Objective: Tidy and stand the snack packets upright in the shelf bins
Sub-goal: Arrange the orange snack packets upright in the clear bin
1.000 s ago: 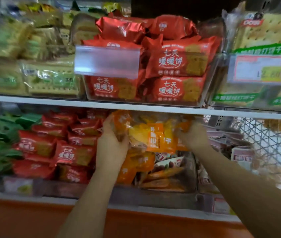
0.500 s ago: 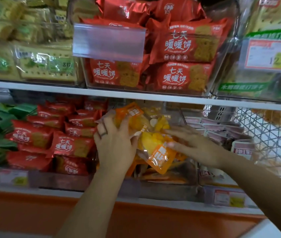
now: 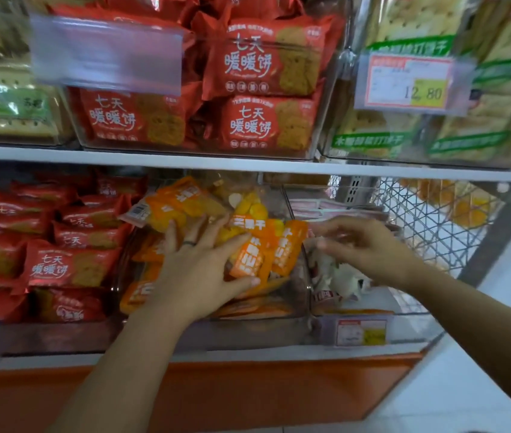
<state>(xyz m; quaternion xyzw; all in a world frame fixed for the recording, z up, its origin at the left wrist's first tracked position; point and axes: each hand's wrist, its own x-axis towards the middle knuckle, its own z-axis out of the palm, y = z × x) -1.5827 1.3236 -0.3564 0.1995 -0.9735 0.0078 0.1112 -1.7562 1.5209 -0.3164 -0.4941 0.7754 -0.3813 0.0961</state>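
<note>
The orange packets (image 3: pixel 282 245) stand bunched and tilted in the clear middle bin (image 3: pixel 302 292) on the lower shelf (image 3: pixel 248 353). The left hand (image 3: pixel 198 276) presses against them with fingers spread wide, thumb under one packet. The right hand (image 3: pixel 369 248) hovers just beside them over the neighbouring bin, blurred, its fingers loosely spread and holding nothing.

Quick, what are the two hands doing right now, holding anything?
Left hand: open, fingers spread, pressing on the orange packets.
Right hand: open, fingers loosely extended, holding nothing.
</note>
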